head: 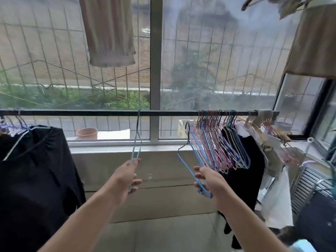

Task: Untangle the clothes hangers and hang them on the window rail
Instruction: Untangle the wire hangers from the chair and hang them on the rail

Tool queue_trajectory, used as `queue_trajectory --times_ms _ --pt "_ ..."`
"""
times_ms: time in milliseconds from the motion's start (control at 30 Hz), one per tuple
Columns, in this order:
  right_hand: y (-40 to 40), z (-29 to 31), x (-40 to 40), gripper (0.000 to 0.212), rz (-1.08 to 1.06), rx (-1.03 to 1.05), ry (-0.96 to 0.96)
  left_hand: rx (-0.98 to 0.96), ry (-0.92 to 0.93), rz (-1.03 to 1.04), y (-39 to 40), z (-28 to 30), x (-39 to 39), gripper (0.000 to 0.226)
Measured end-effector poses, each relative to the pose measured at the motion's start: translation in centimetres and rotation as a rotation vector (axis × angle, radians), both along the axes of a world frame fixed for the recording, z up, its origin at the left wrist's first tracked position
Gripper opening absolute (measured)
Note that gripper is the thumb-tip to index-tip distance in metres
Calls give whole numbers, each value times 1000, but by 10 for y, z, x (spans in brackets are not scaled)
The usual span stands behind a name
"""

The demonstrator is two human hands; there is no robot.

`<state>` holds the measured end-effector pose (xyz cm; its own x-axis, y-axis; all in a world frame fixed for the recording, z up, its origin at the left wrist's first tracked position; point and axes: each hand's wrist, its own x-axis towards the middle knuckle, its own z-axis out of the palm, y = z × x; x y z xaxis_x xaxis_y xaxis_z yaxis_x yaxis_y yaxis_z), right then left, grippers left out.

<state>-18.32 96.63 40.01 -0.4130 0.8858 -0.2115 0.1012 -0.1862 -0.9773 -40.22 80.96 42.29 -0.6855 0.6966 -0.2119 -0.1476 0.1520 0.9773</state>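
Left hand (pixel 125 176) gripped lower part of light-blue hanger (pixel 136 151), its hook over window rail (pixel 91 113) near middle. Right hand (pixel 209 180) held blue hanger (pixel 190 170), fingers curled round its bar, hook below rail, beside bunch of coloured hangers (pixel 221 142) hanging on rail.

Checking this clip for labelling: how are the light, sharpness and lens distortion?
Head view: backlit by daylight through the window, the black garment is nearly featureless; outdoors is hazy and soft; wide-angle bending tilts the right window frame; both hands and the blue hangers read clearly.
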Motion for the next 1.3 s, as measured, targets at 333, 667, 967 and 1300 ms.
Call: queue_trajectory --times_ms 333,667,967,1300 --pt "110 32 -61 23 16 225 -64 -9 89 40 54 4 -17 25" --pt "170 -15 -67 27 -134 217 -168 16 12 79 80 0 7 29" --pt "165 -5 -46 36 -24 358 -365 51 -52 98 99 4 40 33" --pt "55 20 -39 26 499 6 18 56 -159 -105 102 0 91 26"
